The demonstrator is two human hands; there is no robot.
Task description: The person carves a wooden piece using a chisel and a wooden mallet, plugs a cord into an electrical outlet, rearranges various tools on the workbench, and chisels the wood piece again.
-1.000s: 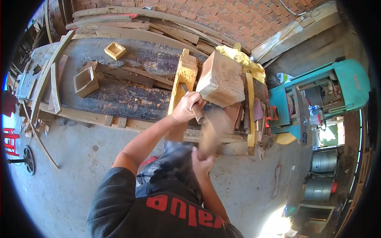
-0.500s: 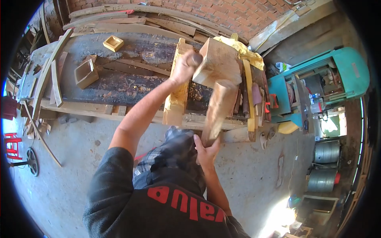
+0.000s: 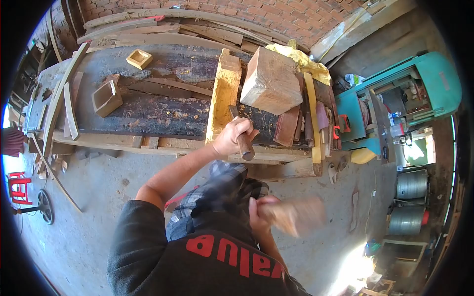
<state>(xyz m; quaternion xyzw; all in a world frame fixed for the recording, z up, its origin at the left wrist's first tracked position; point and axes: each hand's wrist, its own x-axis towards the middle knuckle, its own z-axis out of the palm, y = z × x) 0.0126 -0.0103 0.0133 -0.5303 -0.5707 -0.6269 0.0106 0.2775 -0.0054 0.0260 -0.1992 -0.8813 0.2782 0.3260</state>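
My left hand (image 3: 229, 138) is closed around the wooden handle of a chisel (image 3: 245, 148). The chisel's dark blade reaches into the hollow of a long yellow wooden piece (image 3: 223, 91) lying across the bench. Low beside my thigh, my right hand (image 3: 258, 212) grips a wooden mallet (image 3: 298, 215), smeared by motion and tilted out to the right, apart from the chisel. A large squared wood block (image 3: 271, 81) rests on the bench just right of the yellow piece.
The dark workbench (image 3: 163, 113) carries a small yellow box (image 3: 139, 58), a brown hollowed box (image 3: 107, 98) and long strips at left. Several wood pieces and tools lie right of the block. A teal machine (image 3: 434, 79) stands at right, with metal drums (image 3: 411, 185) below.
My left hand has come down from beside the block to the near part of the yellow piece. My right hand has swung the mallet from the block down and to the right.
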